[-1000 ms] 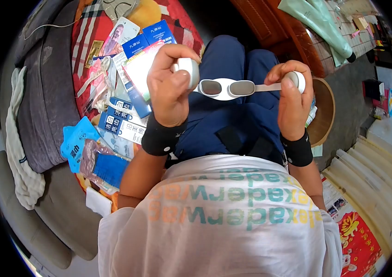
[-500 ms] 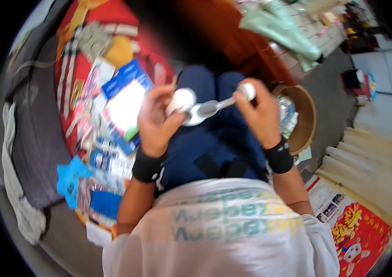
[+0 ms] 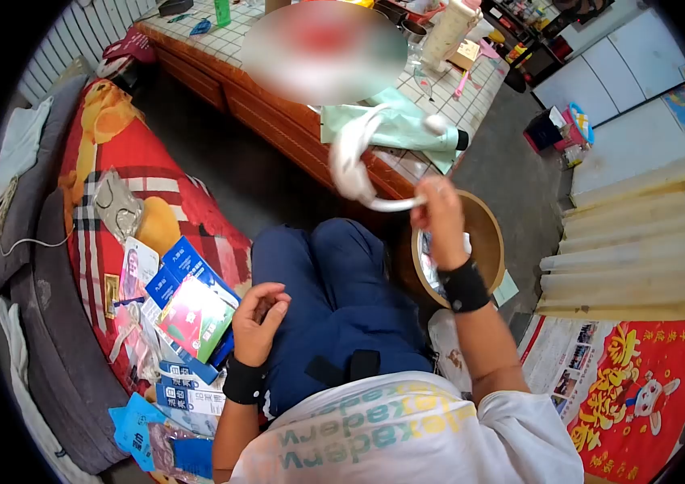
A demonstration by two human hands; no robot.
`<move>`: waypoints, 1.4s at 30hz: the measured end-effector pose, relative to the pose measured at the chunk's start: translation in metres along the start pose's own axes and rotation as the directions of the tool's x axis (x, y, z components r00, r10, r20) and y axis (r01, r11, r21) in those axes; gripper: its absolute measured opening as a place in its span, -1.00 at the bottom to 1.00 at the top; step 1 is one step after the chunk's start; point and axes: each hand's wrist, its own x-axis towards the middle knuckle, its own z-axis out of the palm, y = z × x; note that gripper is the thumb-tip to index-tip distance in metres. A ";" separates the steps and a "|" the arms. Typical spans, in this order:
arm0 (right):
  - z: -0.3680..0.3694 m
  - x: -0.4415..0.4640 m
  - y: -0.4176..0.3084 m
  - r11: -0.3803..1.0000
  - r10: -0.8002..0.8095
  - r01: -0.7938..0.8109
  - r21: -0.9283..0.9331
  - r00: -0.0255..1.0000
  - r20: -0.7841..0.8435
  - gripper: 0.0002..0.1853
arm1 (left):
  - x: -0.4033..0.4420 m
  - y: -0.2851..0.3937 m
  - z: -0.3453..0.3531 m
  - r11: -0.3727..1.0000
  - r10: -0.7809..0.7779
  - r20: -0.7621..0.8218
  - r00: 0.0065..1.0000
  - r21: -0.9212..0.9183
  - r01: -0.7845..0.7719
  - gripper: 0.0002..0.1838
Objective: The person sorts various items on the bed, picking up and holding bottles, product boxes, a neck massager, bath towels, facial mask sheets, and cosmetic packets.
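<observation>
My right hand grips one end of a white curved band. The band is held out over the near edge of the tiled table and is smeared by motion, so its exact kind is unclear. Just right of its upper part appears a small white round piece; whether the two are joined I cannot tell. My left hand hovers beside my left thigh, fingers loosely bent and thumb apart, with nothing visible in it. To its left lie blue and pink boxes on the red blanket.
A round bin stands by my right knee. On the tiled table are a pale green bag, a large bottle and clutter. A sofa with a red blanket runs along my left. A red poster lies at right.
The white band was between both hands over my lap. My left hand has let go and dropped, while my right hand has carried it forward toward the table. The view has tilted up.
</observation>
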 end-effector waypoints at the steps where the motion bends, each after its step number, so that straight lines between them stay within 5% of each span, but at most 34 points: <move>1: -0.008 0.017 -0.007 0.999 0.024 -0.022 0.041 0.999 -0.026 -0.77 | -0.001 -0.002 -0.001 1.000 -0.005 0.001 1.000 -0.007 0.005 -0.77; 5: -0.044 0.091 -0.011 0.953 0.143 -0.161 0.257 0.986 0.085 -0.71 | -0.002 -0.006 -0.003 0.998 -0.060 -0.051 0.997 -0.021 0.059 -0.80; 7: -0.024 0.087 -0.026 0.941 0.136 -0.113 0.320 0.989 -0.050 -0.71 | -0.005 -0.007 -0.004 0.997 -0.067 -0.082 0.994 -0.031 0.065 -0.81; 8: -0.026 0.089 -0.020 0.939 0.124 -0.122 0.320 0.992 0.015 -0.67 | -0.007 -0.006 -0.006 0.998 -0.061 -0.075 0.995 -0.025 0.059 -0.81; 15: 0.039 0.031 0.028 0.972 0.153 -0.202 0.118 0.930 0.334 -0.75 | -0.033 0.003 -0.033 0.992 0.006 -0.240 0.971 0.121 0.024 -0.84; 21: 0.124 -0.041 0.062 0.973 0.230 -0.158 -0.167 0.683 0.693 -0.84 | -0.091 0.020 -0.096 0.791 0.323 -0.400 0.857 0.612 -0.013 -0.90; 27: 0.176 -0.091 0.078 0.978 0.202 -0.031 -0.205 0.355 0.913 -0.86 | -0.180 0.021 -0.169 0.605 0.547 -0.653 0.523 0.741 0.292 -0.86; 31: 0.187 -0.101 0.084 0.980 0.196 -0.021 -0.200 0.326 0.925 -0.87 | -0.225 0.015 -0.220 0.244 0.693 -0.578 0.431 0.750 0.614 -0.69; 34: 0.181 -0.095 0.089 0.983 0.175 -0.014 -0.182 0.349 0.921 -0.87 | -0.245 0.004 -0.250 0.158 0.766 -0.580 0.277 0.588 0.793 -0.48; 37: 0.167 -0.087 0.097 0.959 0.252 0.024 -0.283 0.390 0.886 -0.86 | -0.268 -0.009 -0.272 0.563 0.547 -0.834 -0.071 0.304 0.769 -0.27; 38: 0.165 -0.086 0.098 0.960 0.251 0.015 -0.278 0.386 0.888 -0.85 | -0.287 -0.019 -0.292 0.680 0.358 -0.933 -0.041 0.231 0.696 -0.13; 42: 0.162 -0.086 0.106 0.975 0.190 0.033 -0.222 0.400 0.896 -0.86 | -0.294 -0.019 -0.294 0.664 0.296 -0.955 -0.008 0.200 0.721 -0.07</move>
